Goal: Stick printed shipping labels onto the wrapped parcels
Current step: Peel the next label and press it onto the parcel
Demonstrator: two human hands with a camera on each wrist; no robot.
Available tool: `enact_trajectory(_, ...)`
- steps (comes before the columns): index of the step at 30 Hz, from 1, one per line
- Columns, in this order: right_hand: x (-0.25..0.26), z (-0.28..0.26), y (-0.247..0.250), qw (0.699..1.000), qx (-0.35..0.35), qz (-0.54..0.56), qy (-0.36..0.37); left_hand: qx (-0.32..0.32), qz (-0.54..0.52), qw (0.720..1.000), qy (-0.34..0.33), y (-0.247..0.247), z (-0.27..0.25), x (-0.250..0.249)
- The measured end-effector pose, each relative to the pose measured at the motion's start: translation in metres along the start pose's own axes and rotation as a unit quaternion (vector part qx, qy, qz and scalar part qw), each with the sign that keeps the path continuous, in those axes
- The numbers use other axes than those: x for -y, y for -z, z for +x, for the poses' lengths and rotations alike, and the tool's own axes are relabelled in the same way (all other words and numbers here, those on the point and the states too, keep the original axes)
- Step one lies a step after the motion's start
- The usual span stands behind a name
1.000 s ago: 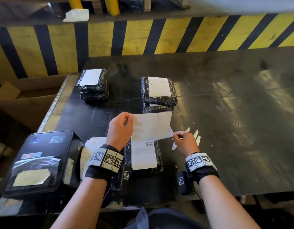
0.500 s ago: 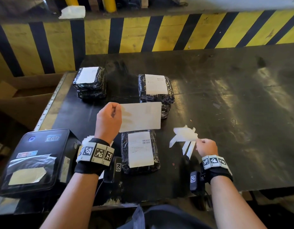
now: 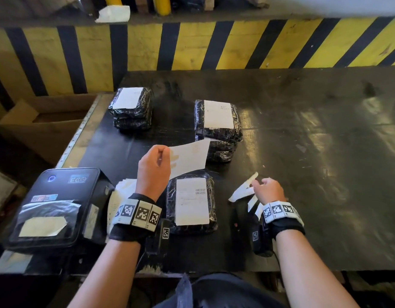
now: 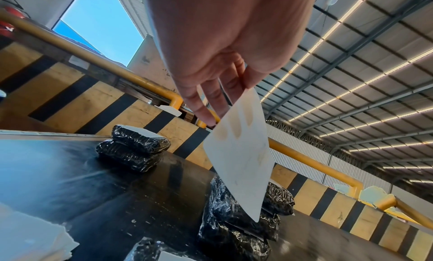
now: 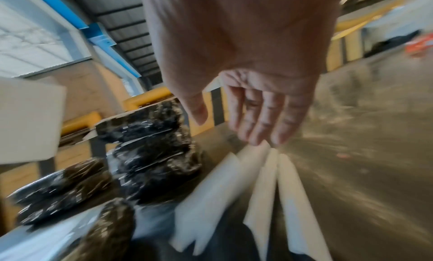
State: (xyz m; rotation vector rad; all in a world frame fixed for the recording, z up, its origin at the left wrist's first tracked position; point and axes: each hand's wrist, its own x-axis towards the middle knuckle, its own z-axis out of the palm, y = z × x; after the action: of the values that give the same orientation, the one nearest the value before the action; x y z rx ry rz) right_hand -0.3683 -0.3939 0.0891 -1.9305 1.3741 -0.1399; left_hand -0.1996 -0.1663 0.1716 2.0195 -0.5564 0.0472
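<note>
My left hand (image 3: 155, 165) pinches the left edge of a white label sheet (image 3: 188, 157), blank side towards me, and holds it in the air above the table. In the left wrist view the fingers (image 4: 211, 105) show through the sheet (image 4: 243, 157). Just below it lies a black wrapped parcel (image 3: 172, 203) with a printed label stuck on top. My right hand (image 3: 268, 190) hovers open and empty over loose white backing strips (image 3: 241, 192), its fingers (image 5: 257, 120) relaxed just above the strips (image 5: 255, 172).
Two stacks of labelled black parcels stand farther back, one in the middle (image 3: 217, 121) and one at the left (image 3: 132, 107). A black label printer (image 3: 56, 205) sits at the near left beside a pile of printed labels (image 3: 123, 192). A cardboard box (image 3: 41, 130) stands left of the table.
My right hand left the sheet's corner, moved right to the strip pile and opened there. My left hand kept the sheet and lifted it off the near parcel.
</note>
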Motion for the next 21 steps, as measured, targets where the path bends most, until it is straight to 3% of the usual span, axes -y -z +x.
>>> enact_trajectory(2, 0.016, -0.003, -0.004, 0.999, 0.018, 0.006, 0.037, 0.004, -0.008, 1.000, 0.005, 0.001, -0.002, 0.000)
enact_trajectory(5, 0.051, -0.009, -0.008, 0.980, 0.087, 0.140, 0.111, 0.041, -0.037, 0.998, 0.008, 0.003, -0.007, -0.004)
enact_trajectory(8, 0.091, -0.016, -0.009, 0.947, 0.167, 0.253, 0.111, 0.097, -0.025, 0.995, -0.017, 0.003, -0.013, -0.006)
enact_trajectory(12, 0.120, -0.017, -0.014, 0.950, 0.140, 0.263, 0.094, 0.158, -0.025, 0.987, -0.033, 0.002, -0.025, -0.005)
enact_trajectory(18, 0.134, -0.025, -0.015, 0.953, 0.091, 0.251, 0.143, 0.218, 0.035, 0.969, -0.112, 0.000, -0.044, 0.018)
enact_trajectory(21, 0.139, -0.035, -0.009, 0.941, 0.050, 0.282, 0.181, 0.264, 0.099, 0.959, -0.030, 0.006, -0.055, 0.033)
